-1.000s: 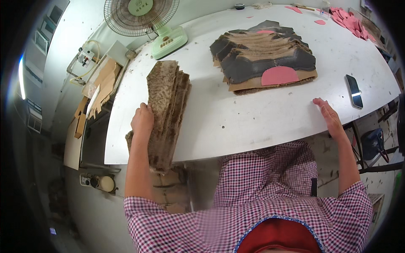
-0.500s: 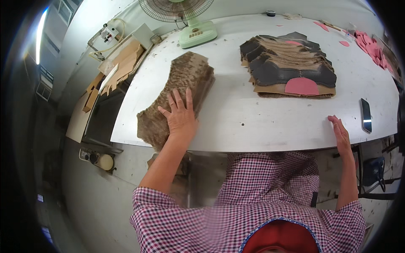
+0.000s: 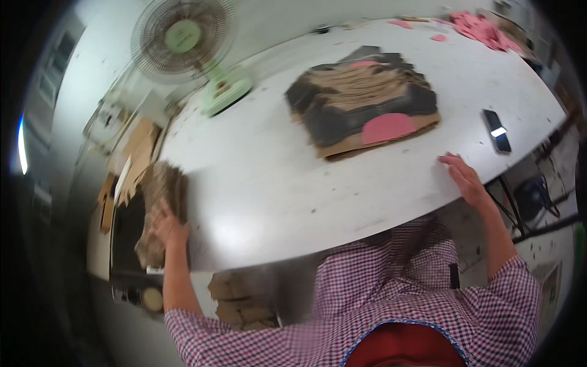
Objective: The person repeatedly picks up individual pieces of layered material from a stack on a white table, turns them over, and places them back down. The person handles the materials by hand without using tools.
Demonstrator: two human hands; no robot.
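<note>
White and broad, the round-edged table [image 3: 293, 183] fills the middle of the head view, its near rim curving just above the person's checked shirt [image 3: 422, 306]. On the far left of the table, hanging partly past its left edge, lies a brown stack of cardboard pieces [image 3: 160, 211], blurred in this picture. The left hand [image 3: 168, 227] lies on top of that stack with fingers spread; whether they curl around an edge or only press flat cannot be told through the blur. The right hand [image 3: 465, 177] rests open and flat on the near right rim of the table, palm down, gripping nothing. Well apart from both hands, toward the middle and far side of the table, sits a larger pile of dark and brown cardboard cut-outs [image 3: 367, 107] with a pink rounded piece [image 3: 388, 128] showing at its near edge. A dark phone [image 3: 496, 131] lies on the table to the right of that pile, near the right hand but not touching it. Pink scraps [image 3: 483, 27] are scattered at the far right edge. Behind the table's far left corner stands a pale green desk fan [image 3: 183, 43]. More cardboard sheets [image 3: 131, 159] lie on a lower surface to the left of the table, beside the brown stack
</note>
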